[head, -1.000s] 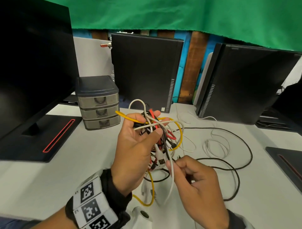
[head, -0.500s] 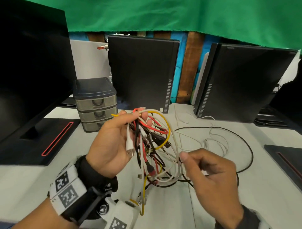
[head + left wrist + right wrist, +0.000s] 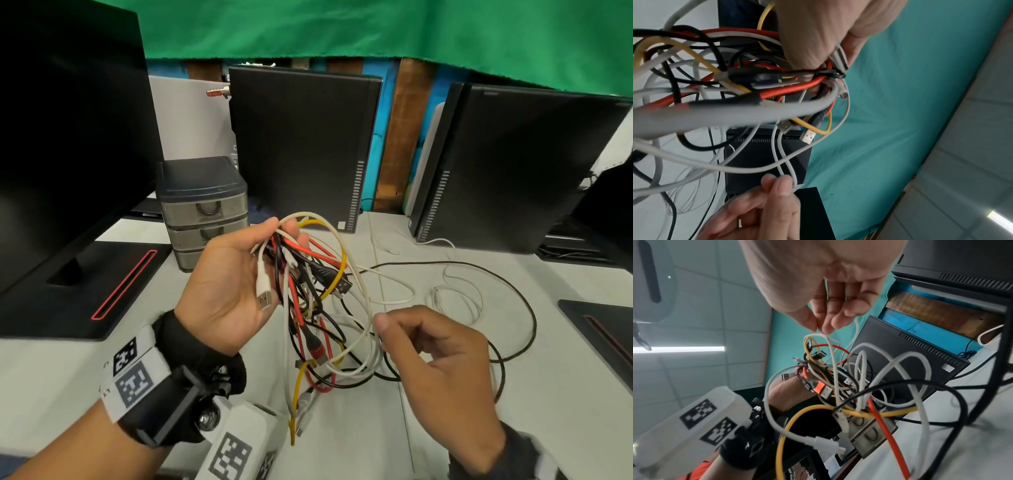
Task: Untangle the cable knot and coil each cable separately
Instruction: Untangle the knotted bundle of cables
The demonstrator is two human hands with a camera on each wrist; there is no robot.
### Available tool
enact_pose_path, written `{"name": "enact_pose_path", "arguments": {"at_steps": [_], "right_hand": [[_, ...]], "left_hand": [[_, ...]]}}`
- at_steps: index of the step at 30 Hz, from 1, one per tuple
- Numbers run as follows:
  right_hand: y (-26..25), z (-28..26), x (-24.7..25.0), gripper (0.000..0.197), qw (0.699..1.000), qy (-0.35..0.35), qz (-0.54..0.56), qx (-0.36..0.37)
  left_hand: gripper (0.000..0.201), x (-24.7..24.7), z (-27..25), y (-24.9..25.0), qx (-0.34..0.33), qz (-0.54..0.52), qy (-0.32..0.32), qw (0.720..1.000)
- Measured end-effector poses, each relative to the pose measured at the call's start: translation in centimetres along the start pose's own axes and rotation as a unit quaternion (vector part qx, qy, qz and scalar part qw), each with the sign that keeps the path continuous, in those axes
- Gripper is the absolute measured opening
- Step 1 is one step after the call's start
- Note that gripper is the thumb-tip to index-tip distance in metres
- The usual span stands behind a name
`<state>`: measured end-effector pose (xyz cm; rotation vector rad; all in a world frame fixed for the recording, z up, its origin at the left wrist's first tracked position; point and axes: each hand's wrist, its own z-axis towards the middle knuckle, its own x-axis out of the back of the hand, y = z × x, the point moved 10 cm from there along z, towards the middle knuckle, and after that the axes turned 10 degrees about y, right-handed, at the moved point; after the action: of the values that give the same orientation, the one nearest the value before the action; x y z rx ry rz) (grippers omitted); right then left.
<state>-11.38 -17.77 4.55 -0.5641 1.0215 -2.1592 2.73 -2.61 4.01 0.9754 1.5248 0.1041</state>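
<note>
Two hands at work above a white table [image 3: 445, 428], listed left to right. Monitor [image 3: 68, 120] with black base at far left; grey three-drawer organiser [image 3: 205, 212] just beside it. Left hand [image 3: 226, 287], palm up, raised above the table: fingers curled over the top of the cable knot [image 3: 315, 294], gripping several strands together. Knot comprises white, black, red and yellow cables; it hangs from these fingers, its lower loops reaching down toward the table. One white USB plug [image 3: 263, 294] lies across the left palm. Right hand [image 3: 442, 370], to the right of the knot and lower: thumb and forefinger pressed together, pinching a thin white cable [image 3: 785, 162] at a bend; remaining fingers loosely curled. That strand runs up into the knot. Loose black cable [image 3: 513, 291] and a thin white cable loop [image 3: 459, 301] lie on the table at right. Two black computer cases [image 3: 301, 147] stand behind.
</note>
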Motion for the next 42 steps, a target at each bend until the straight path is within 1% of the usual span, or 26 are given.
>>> {"name": "enact_pose_path", "arguments": {"at_steps": [2, 4, 6, 7, 10, 13, 18, 23, 24, 26, 28, 31, 37, 42], "right_hand": [[-0.1, 0.2, 0.4, 0.016, 1.000, 0.019, 0.003, 0.010], [0.1, 0.7, 1.4, 0.024, 0.999, 0.050, 0.012, 0.012], [0.7, 1.3, 2.2, 0.025, 0.997, 0.071, 0.027, 0.001], [1.1, 1.5, 2.6, 0.025, 0.996, 0.078, 0.030, -0.008], [2.2, 2.0, 3.4, 0.031, 0.994, 0.101, 0.033, -0.028], [2.2, 2.3, 3.7, 0.027, 0.991, 0.117, 0.046, -0.037], [2.1, 2.6, 3.9, 0.027, 0.993, 0.108, 0.037, -0.025], [2.1, 2.6, 3.5, 0.027, 0.996, 0.083, 0.035, -0.018], [2.0, 2.6, 3.4, 0.025, 0.996, 0.080, 0.039, -0.018], [1.6, 2.6, 3.2, 0.020, 0.995, 0.080, 0.046, -0.023], [1.7, 2.6, 3.3, 0.023, 0.995, 0.085, 0.042, -0.032], [1.7, 2.9, 3.6, 0.022, 0.994, 0.089, 0.053, -0.030], [0.5, 3.3, 3.5, 0.013, 0.998, 0.046, 0.051, 0.005], [-1.2, 2.7, 2.1, 0.013, 0.998, -0.025, 0.043, 0.031]], "left_hand": [[0.024, -0.3, -0.1, -0.1, 0.008, -0.007, -0.015, 1.000], [0.021, -0.5, -0.3, -0.3, 0.041, -0.033, -0.047, 0.997], [0.019, -1.4, -1.0, -1.0, 0.098, -0.044, -0.115, 0.988], [0.018, -1.8, -1.4, -1.2, 0.113, -0.035, -0.146, 0.982], [0.020, -3.3, -2.4, -1.2, 0.116, -0.018, -0.231, 0.966], [0.025, -4.0, -2.9, -1.4, 0.126, -0.017, -0.276, 0.953], [0.028, -4.0, -3.0, -1.7, 0.128, -0.011, -0.301, 0.945], [0.028, -4.5, -3.6, -1.6, 0.130, 0.002, -0.328, 0.936], [0.028, -4.5, -3.7, -1.6, 0.130, 0.006, -0.332, 0.934], [0.028, -4.6, -4.0, -1.6, 0.135, 0.011, -0.342, 0.930], [0.029, -4.6, -4.3, -1.5, 0.140, 0.018, -0.357, 0.923], [0.030, -4.8, -4.8, -1.6, 0.135, 0.033, -0.381, 0.914], [0.031, -4.8, -5.0, -1.8, 0.135, 0.039, -0.411, 0.901], [0.028, -4.5, -5.1, -1.9, 0.134, 0.059, -0.415, 0.898]]}}
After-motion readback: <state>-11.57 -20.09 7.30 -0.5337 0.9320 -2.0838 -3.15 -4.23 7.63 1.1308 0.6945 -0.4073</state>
